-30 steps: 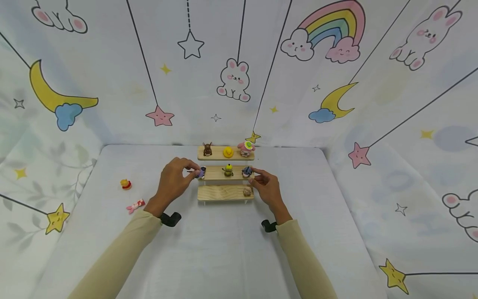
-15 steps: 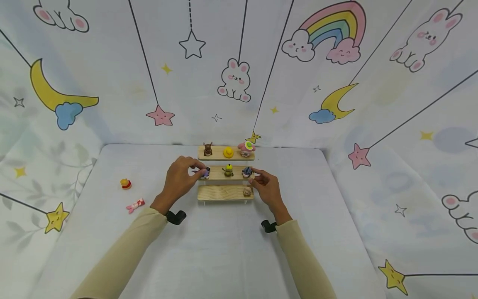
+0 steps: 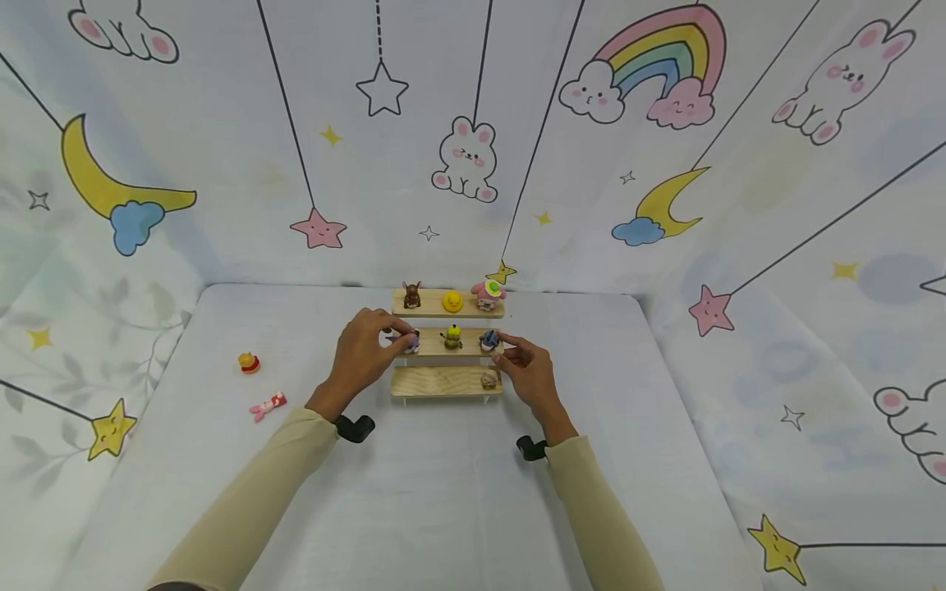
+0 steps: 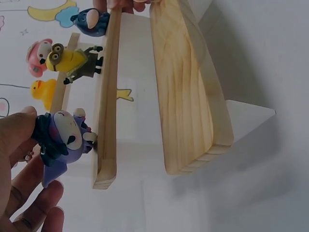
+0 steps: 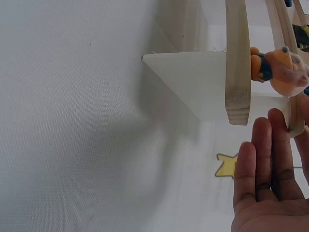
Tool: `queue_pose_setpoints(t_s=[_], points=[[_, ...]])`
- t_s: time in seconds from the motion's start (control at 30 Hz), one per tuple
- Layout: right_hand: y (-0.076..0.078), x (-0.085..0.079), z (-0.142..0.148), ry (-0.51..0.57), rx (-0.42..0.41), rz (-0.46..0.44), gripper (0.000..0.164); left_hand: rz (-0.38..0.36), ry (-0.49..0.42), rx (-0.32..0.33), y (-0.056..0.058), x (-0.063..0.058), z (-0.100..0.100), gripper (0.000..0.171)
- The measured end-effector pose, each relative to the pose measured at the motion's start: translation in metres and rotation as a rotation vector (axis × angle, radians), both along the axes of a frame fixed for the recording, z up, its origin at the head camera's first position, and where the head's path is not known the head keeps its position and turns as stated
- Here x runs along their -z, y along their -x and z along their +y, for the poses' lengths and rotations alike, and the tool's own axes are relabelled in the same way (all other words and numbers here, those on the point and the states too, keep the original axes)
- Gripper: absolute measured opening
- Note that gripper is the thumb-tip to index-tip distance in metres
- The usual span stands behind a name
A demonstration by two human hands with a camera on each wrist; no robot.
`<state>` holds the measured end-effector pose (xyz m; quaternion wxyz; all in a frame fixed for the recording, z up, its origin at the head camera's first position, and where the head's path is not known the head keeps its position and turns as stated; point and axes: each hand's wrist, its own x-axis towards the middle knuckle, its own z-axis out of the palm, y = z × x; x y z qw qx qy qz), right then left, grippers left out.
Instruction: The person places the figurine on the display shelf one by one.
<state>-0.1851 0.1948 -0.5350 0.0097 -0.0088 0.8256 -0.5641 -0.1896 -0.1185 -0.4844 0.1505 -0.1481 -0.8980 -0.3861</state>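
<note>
At the left end of the middle wooden shelf point(image 3: 433, 348), my left hand point(image 3: 362, 350) pinches a purple figurine point(image 4: 70, 137) with a dark hood and white face. Its base is at the shelf surface in the left wrist view. My right hand point(image 3: 530, 373) grips the right end of that shelf, fingertips beside a blue donkey figurine point(image 4: 94, 21). In the right wrist view its other fingers point(image 5: 263, 154) extend straight. Between the two ends stands a yellow minion figurine point(image 4: 72, 60). A small orange-brown bear figurine point(image 5: 285, 70) stands on the right of the lowest shelf point(image 3: 436, 380).
The top shelf point(image 3: 436, 313) carries a brown eared figurine point(image 3: 411, 295), a yellow duck point(image 3: 452, 301) and a pink figurine point(image 3: 487, 295). Left on the white table point(image 3: 458, 492) are a red-and-yellow bear figurine point(image 3: 249, 363) and a pink figurine point(image 3: 268, 406) lying down.
My left hand has moved a little to the right along the middle shelf with the purple figurine. The right hand has stayed at the shelf's right end.
</note>
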Motion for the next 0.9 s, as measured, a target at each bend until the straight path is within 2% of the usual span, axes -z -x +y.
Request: queue_pose_setpoints(t_s=[0.33, 0.57, 0.9], points=[[0.001, 0.001, 0.0, 0.007, -0.001, -0.009, 0.039, -0.049, -0.01, 0.003, 0.0, 0.002, 0.002, 0.013], [0.001, 0.0, -0.001, -0.012, 0.008, -0.006, 0.041, -0.045, -0.026, 0.035, -0.001, 0.005, -0.001, 0.022], [0.002, 0.0, -0.001, -0.013, 0.008, -0.035, 0.042, -0.111, -0.031, 0.049, -0.002, 0.012, -0.007, 0.035]])
